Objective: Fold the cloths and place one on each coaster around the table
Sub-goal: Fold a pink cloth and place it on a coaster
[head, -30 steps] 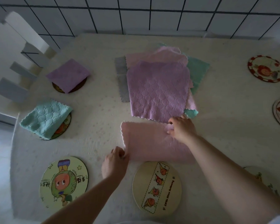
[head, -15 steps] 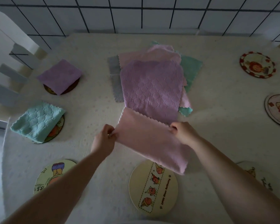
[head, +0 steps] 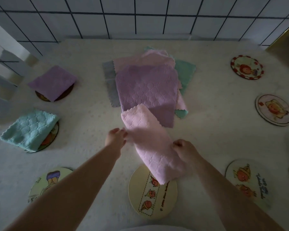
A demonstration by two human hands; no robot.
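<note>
While both hands grip it, the pink cloth [head: 150,144] hangs half-folded above the near middle coaster [head: 153,197], which is bare. The left hand [head: 115,137] pinches its left edge and the right hand [head: 185,151] is clamped on its right edge, the two held apart. Bare coasters also lie near left [head: 47,182], near right [head: 247,180] and along the right side [head: 274,110]. Farther left, a teal cloth [head: 29,129] and a purple cloth [head: 53,82] each sit folded on a coaster. Beyond, the pile [head: 147,85] of unfolded cloths waits mid-table. I judge two placed, most remaining.
</note>
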